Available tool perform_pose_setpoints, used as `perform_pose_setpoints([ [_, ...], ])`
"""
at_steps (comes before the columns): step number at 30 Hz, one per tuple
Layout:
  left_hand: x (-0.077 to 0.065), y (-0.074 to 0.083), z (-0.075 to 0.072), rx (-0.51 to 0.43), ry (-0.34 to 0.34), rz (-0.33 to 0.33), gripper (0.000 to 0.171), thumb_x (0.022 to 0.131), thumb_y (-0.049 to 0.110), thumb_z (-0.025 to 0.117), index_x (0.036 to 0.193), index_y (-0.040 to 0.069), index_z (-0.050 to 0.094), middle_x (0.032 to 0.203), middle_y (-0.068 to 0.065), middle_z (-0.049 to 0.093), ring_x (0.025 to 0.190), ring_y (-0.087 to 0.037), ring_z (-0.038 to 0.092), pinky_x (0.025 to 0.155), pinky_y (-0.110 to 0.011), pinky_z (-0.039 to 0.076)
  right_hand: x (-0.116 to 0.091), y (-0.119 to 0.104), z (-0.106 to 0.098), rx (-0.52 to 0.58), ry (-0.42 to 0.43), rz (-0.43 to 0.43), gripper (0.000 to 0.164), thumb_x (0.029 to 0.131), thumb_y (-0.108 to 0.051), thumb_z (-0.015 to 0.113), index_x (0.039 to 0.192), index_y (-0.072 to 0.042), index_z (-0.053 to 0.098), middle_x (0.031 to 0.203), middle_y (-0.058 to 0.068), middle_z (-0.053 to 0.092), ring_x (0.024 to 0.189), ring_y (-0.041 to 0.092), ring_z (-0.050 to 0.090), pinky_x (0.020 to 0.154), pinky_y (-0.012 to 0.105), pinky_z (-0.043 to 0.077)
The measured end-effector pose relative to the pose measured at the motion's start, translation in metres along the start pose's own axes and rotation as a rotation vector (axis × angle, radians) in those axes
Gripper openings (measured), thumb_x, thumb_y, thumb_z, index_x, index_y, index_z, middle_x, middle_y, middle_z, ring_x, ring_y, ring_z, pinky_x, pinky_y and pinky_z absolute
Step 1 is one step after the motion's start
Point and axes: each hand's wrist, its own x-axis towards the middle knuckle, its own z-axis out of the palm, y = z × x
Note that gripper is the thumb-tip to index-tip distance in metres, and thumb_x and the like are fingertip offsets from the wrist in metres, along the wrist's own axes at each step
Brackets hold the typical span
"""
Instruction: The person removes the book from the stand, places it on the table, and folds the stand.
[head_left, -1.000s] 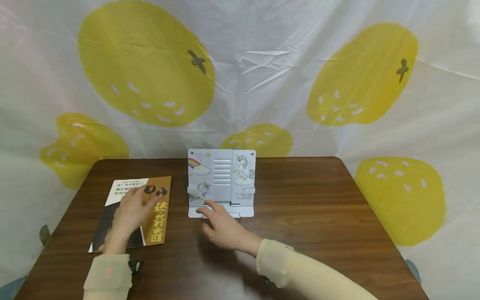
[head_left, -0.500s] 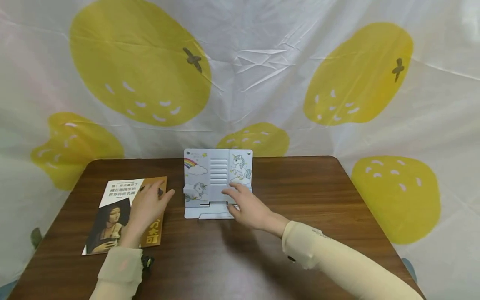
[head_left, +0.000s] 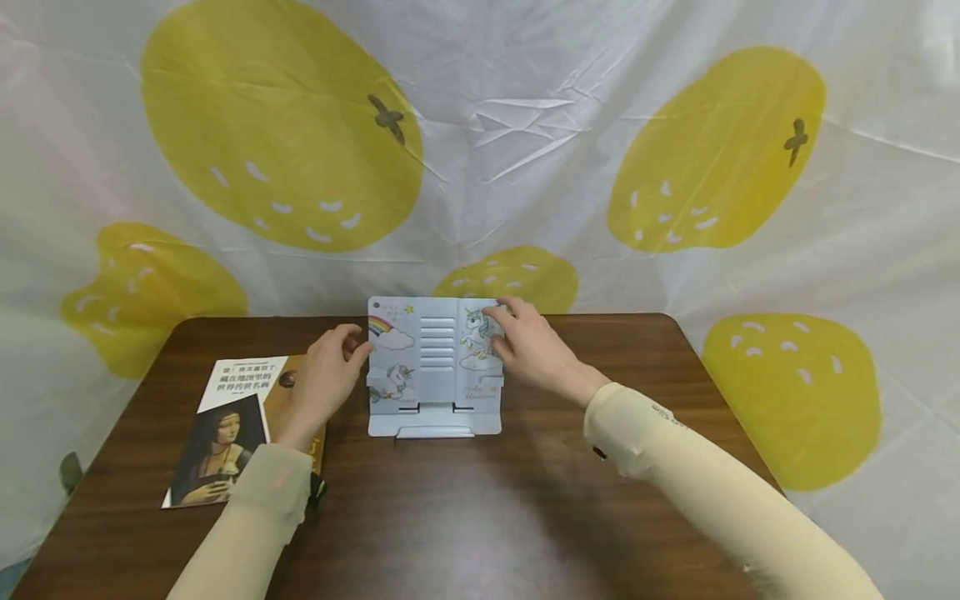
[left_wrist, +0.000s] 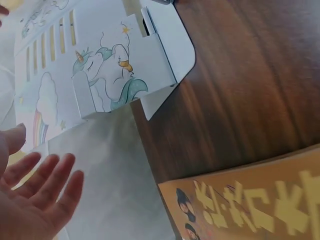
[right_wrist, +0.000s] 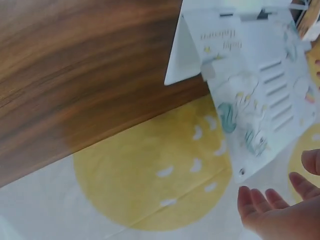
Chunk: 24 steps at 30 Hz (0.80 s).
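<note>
A white book stand (head_left: 438,390) printed with unicorns, clouds and a rainbow stands upright on the table, its slotted panel tilted back. My left hand (head_left: 326,379) is at the stand's left edge; in the left wrist view its fingers are spread and the thumb is close to the rainbow corner. My right hand (head_left: 542,350) is at the upper right corner; the right wrist view has its fingers (right_wrist: 250,202) just beyond that corner, thumb apart from them. Whether either hand touches the stand I cannot tell. A book (head_left: 217,454) with a painted portrait lies flat at left, partly hidden by my left forearm.
The brown wooden table (head_left: 465,525) carries the stand near its back edge. Directly behind hangs a white fabric backdrop (head_left: 517,192) with large yellow fruit prints. In the left wrist view, the book's orange part (left_wrist: 240,210) lies beside the stand.
My right hand has moved from the stand's bottom ledge up and right to its upper right corner. My left hand has gone from above the book rightward to the stand's left edge.
</note>
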Motion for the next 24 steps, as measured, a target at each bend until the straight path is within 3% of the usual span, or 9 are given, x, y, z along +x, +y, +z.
perform_pose_setpoints([
  [7,0.019,0.003,0.012,-0.029,0.112,0.019,0.031,0.095,0.024,0.066,0.118,0.003,0.063,0.095,-0.012,0.063,0.082,-0.028,0.059,0.074,-0.047,0.045,0.018,0.017,0.003,0.042,0.093,-0.003,0.038,0.094,-0.006,0.058,0.132,0.001,0.055,0.128,0.02,0.052,0.116,0.037,0.05,0.099,0.047,0.041],
  [12,0.032,0.006,0.016,-0.025,0.148,0.001,0.03,0.095,0.026,0.065,0.116,0.005,0.064,0.095,-0.011,0.063,0.084,-0.029,0.061,0.073,-0.049,0.046,0.031,0.029,0.004,0.078,0.107,0.059,0.041,0.095,-0.007,0.06,0.134,0.0,0.053,0.129,0.02,0.054,0.121,0.035,0.049,0.104,0.045,0.038],
  [19,0.041,0.006,0.02,-0.059,0.122,-0.018,0.028,0.097,0.027,0.063,0.113,0.004,0.065,0.095,-0.012,0.065,0.085,-0.03,0.06,0.074,-0.049,0.046,0.034,0.044,0.007,0.198,0.021,0.228,0.04,0.1,-0.015,0.054,0.139,-0.002,0.05,0.131,0.018,0.055,0.118,0.031,0.053,0.098,0.044,0.044],
  [24,0.043,0.008,0.017,-0.074,0.128,-0.014,0.025,0.097,0.026,0.063,0.107,0.004,0.067,0.095,-0.013,0.068,0.086,-0.031,0.063,0.076,-0.049,0.047,0.035,0.052,0.014,0.268,0.038,0.266,0.032,0.103,-0.019,0.048,0.129,-0.002,0.058,0.12,0.015,0.064,0.106,0.028,0.061,0.089,0.041,0.049],
])
